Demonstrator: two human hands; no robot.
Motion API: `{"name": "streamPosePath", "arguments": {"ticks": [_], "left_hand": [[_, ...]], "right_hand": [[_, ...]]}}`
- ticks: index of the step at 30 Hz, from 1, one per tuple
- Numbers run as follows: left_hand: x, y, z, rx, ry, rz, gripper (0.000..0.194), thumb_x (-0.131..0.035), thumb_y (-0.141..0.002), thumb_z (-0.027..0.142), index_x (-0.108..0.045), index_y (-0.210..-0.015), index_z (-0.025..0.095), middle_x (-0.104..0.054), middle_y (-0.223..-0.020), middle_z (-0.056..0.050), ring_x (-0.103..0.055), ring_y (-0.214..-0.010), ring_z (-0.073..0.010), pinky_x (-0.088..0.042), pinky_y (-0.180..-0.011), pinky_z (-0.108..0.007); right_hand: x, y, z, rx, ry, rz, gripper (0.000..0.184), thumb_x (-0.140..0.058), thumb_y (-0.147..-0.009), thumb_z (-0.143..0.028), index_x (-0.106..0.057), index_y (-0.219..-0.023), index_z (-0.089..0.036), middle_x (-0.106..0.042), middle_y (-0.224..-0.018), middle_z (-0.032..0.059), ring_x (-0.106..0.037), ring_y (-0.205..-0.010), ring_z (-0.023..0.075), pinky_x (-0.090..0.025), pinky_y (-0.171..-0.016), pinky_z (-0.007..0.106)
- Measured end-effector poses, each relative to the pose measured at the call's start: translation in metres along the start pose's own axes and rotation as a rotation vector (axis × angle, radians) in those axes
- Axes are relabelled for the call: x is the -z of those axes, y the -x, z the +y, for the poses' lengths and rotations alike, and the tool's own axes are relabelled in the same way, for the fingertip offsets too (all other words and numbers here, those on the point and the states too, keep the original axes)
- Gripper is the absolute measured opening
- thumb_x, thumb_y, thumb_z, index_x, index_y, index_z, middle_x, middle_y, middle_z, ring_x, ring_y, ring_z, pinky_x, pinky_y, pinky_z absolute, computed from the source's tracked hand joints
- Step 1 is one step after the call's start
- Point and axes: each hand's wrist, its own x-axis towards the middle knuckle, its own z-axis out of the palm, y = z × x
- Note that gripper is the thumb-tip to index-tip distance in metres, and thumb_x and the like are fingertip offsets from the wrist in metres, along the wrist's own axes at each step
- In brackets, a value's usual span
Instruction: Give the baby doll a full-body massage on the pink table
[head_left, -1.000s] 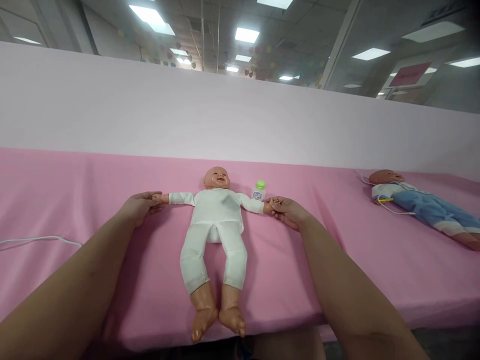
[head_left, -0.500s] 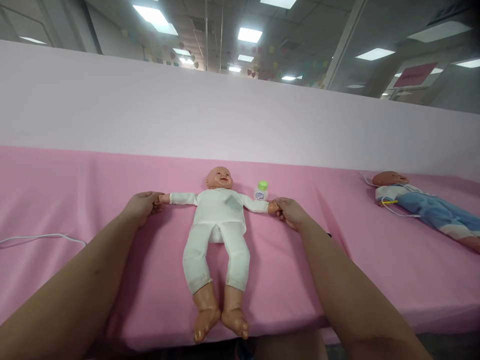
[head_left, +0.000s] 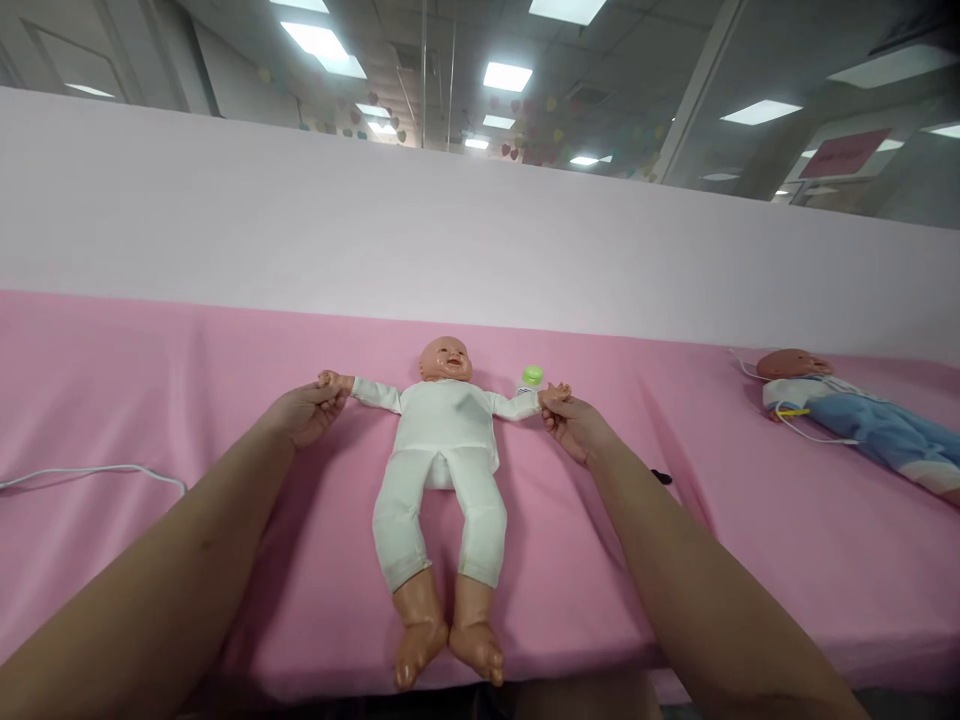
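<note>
A baby doll (head_left: 444,440) in white clothes lies on its back on the pink-covered table (head_left: 150,400), feet toward me. My left hand (head_left: 304,412) is closed around the wrist of the doll's arm on the left, lifting it a little. On the other side, my right hand (head_left: 571,424) grips the doll's other wrist, also raised. A small bottle with a green cap (head_left: 531,378) stands just behind that raised arm, partly hidden by it.
A second doll (head_left: 855,425) in blue trousers lies at the far right with a white cord around it. Another white cable (head_left: 90,472) runs across the cloth at the left. A pale partition wall (head_left: 480,240) rises behind the table. A small dark object (head_left: 660,477) lies by my right forearm.
Both hands have lifted the doll's arms slightly up and inward from flat outstretched. The camera has shifted a little to the left, so the doll sits further right in view.
</note>
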Motion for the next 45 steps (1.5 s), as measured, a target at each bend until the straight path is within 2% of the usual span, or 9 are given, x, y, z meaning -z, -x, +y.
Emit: {"name": "streamPosePath", "arguments": {"ticks": [4, 8, 12, 19, 23, 27, 35, 41, 45], "left_hand": [[-0.004, -0.004, -0.010, 0.027, -0.141, 0.089, 0.009, -0.070, -0.094, 0.008, -0.074, -0.086, 0.010, -0.069, -0.085, -0.009, -0.068, -0.069, -0.0107, -0.062, -0.064, -0.016], [-0.006, 0.000, -0.006, 0.011, -0.182, 0.131, 0.013, -0.078, -0.091, 0.022, -0.074, -0.090, 0.010, -0.072, -0.089, -0.012, -0.069, -0.072, -0.0136, -0.063, -0.067, -0.022], [-0.028, 0.021, 0.003, -0.167, -0.414, 0.061, 0.030, -0.083, -0.086, 0.042, -0.076, -0.099, 0.016, -0.074, -0.114, -0.013, -0.072, -0.101, -0.0221, -0.061, -0.086, -0.030], [-0.085, 0.069, -0.008, -0.615, -1.164, -0.161, 0.033, -0.072, -0.087, 0.042, -0.076, -0.116, 0.026, -0.078, -0.117, -0.004, -0.072, -0.106, -0.0277, -0.053, -0.098, -0.039], [-0.098, 0.076, -0.019, -0.786, -1.578, -0.320, 0.040, -0.063, -0.090, 0.031, -0.074, -0.127, 0.023, -0.077, -0.124, -0.008, -0.070, -0.114, -0.0321, -0.054, -0.098, -0.043], [-0.099, 0.074, -0.022, -0.939, -1.724, -0.527, 0.046, -0.048, -0.093, 0.014, -0.073, -0.131, 0.020, -0.075, -0.127, -0.009, -0.067, -0.119, -0.0292, -0.050, -0.106, -0.043], [-0.093, 0.073, -0.024, -0.898, -1.643, -0.462, 0.045, -0.050, -0.093, 0.017, -0.076, -0.129, 0.027, -0.071, -0.133, -0.008, -0.066, -0.123, -0.0268, -0.052, -0.106, -0.041], [-0.086, 0.068, -0.027, -0.753, -1.366, -0.373, 0.041, -0.060, -0.091, 0.033, -0.074, -0.129, 0.029, -0.072, -0.132, -0.006, -0.065, -0.122, -0.0303, -0.049, -0.110, -0.042], [-0.075, 0.058, -0.028, -0.555, -1.041, -0.129, 0.036, -0.070, -0.086, 0.034, -0.075, -0.122, 0.031, -0.075, -0.126, -0.003, -0.067, -0.116, -0.0289, -0.051, -0.108, -0.041]], "right_hand": [[-0.010, -0.002, 0.009, -0.038, 0.059, 0.033, 0.016, -0.082, -0.079, -0.016, -0.072, -0.091, -0.015, -0.068, -0.084, 0.0034, -0.062, -0.068, 0.0114, -0.058, -0.064, 0.021], [-0.010, -0.008, 0.011, 0.004, 0.133, 0.157, 0.025, -0.081, -0.079, -0.018, -0.069, -0.102, -0.017, -0.072, -0.091, 0.0051, -0.067, -0.074, 0.0148, -0.061, -0.066, 0.024], [-0.024, 0.000, 0.008, 0.268, 0.377, 0.229, 0.044, -0.078, -0.083, -0.029, -0.064, -0.124, -0.021, -0.072, -0.124, 0.0086, -0.073, -0.097, 0.0218, -0.065, -0.085, 0.036], [-0.080, 0.038, 0.011, 0.879, 0.970, -0.158, 0.041, -0.060, -0.092, -0.018, -0.067, -0.132, -0.024, -0.070, -0.135, 0.0075, -0.067, -0.122, 0.0252, -0.058, -0.104, 0.043], [-0.088, 0.041, 0.019, 0.974, 1.213, -0.311, 0.047, -0.054, -0.091, -0.006, -0.071, -0.132, -0.022, -0.067, -0.143, 0.0082, -0.060, -0.133, 0.0271, -0.047, -0.118, 0.048], [-0.087, 0.040, 0.019, 0.918, 1.388, -0.391, 0.052, -0.051, -0.092, -0.003, -0.072, -0.133, -0.025, -0.062, -0.149, 0.0059, -0.051, -0.141, 0.0302, -0.043, -0.120, 0.053], [-0.086, 0.040, 0.016, 0.852, 1.403, -0.398, 0.055, -0.052, -0.090, -0.003, -0.071, -0.136, -0.026, -0.060, -0.152, 0.0049, -0.048, -0.144, 0.0310, -0.041, -0.121, 0.054], [-0.079, 0.035, 0.020, 0.892, 1.163, -0.353, 0.051, -0.058, -0.088, -0.008, -0.070, -0.135, -0.025, -0.066, -0.145, 0.0070, -0.056, -0.138, 0.0287, -0.041, -0.121, 0.055], [-0.067, 0.028, 0.014, 0.662, 0.826, -0.154, 0.039, -0.066, -0.090, -0.024, -0.072, -0.128, -0.029, -0.073, -0.129, 0.0036, -0.068, -0.121, 0.0252, -0.054, -0.109, 0.048]]}}
